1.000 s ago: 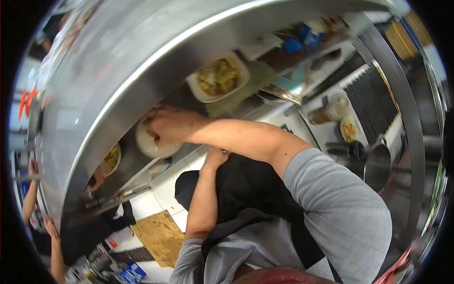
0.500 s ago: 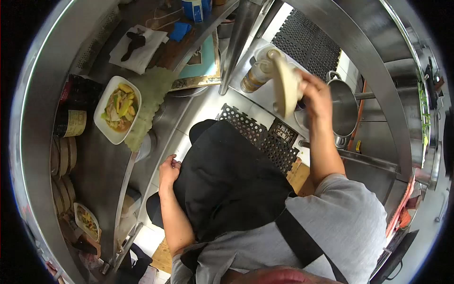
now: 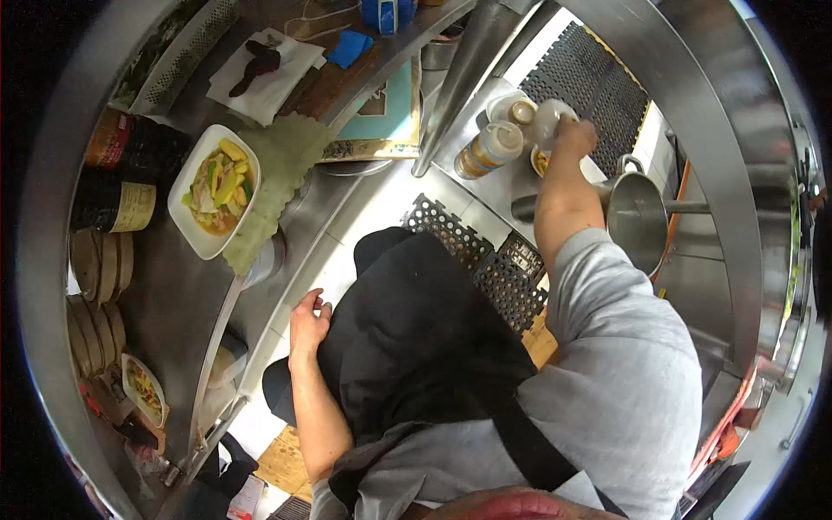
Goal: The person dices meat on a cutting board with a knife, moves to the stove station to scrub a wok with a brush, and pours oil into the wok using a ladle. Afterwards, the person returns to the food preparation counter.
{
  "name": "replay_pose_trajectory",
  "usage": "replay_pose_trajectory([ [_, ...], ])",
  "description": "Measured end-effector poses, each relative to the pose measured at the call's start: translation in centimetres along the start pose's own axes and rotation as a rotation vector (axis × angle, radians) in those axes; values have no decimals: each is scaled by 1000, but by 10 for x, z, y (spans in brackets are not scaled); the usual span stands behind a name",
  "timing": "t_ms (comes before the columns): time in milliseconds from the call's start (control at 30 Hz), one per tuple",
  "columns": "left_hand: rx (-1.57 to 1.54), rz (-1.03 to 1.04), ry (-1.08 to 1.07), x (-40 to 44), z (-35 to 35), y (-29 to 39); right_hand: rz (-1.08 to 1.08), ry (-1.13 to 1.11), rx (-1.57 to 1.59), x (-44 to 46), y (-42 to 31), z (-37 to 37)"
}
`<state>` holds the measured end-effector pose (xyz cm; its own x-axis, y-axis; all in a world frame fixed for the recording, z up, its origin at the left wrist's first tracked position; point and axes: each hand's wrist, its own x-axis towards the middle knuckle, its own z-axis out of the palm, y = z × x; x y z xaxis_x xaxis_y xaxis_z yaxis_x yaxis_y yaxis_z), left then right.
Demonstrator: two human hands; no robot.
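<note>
1. Head camera: my right hand (image 3: 576, 137) reaches out over a white surface (image 3: 492, 185), against a pale, round item (image 3: 553, 120). Blur and my own hand hide the fingertips, so I cannot tell whether I am grasping the item or only touching it.

2. Just below that item, partly covered by my forearm, a small bowl (image 3: 538, 162) with food shows its edge. Beside it stand a clear-topped bottle (image 3: 491, 151) with amber bands and another container (image 3: 520, 111).

3. Toward my right side sits a metal pot (image 3: 638, 217), near my forearm.

4. My left hand (image 3: 309, 321) is beside my black apron (image 3: 425, 338), fingers loosely bent, with nothing visible in its grip.

5. On the metal shelf (image 3: 184, 299) to my left, a white dish (image 3: 179, 208) of cooked food rests beside a pale green cloth (image 3: 286, 165), touching it. Dark bottles (image 3: 126, 206) and stacked round pieces (image 3: 102, 264) line the shelf's far side; a smaller dish (image 3: 162, 418) of food sits near the stacks.
</note>
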<state>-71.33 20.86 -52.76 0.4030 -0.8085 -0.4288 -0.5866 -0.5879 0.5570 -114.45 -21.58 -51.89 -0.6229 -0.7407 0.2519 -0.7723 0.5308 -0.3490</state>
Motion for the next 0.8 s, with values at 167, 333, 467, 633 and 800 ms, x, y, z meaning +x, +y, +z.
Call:
replay_pose_trajectory([
  [167, -99, -60, 83, -27, -8, -5, 359, -45, 65, -15, 7, 17],
  [333, -139, -147, 90, -40, -10, -16, 432, 67, -104, -11, 47, 61],
  [467, -137, -145, 157, -41, -1, -42, 323, 25, -284, 5, 70, 100],
  [633, -141, -147, 130, -35, -9, -26, 378, 39, -158, -1, 54, 85],
  [800, -126, -103, 108, -26, -13, -8, 65, 298, 248, 32, 52, 111],
])
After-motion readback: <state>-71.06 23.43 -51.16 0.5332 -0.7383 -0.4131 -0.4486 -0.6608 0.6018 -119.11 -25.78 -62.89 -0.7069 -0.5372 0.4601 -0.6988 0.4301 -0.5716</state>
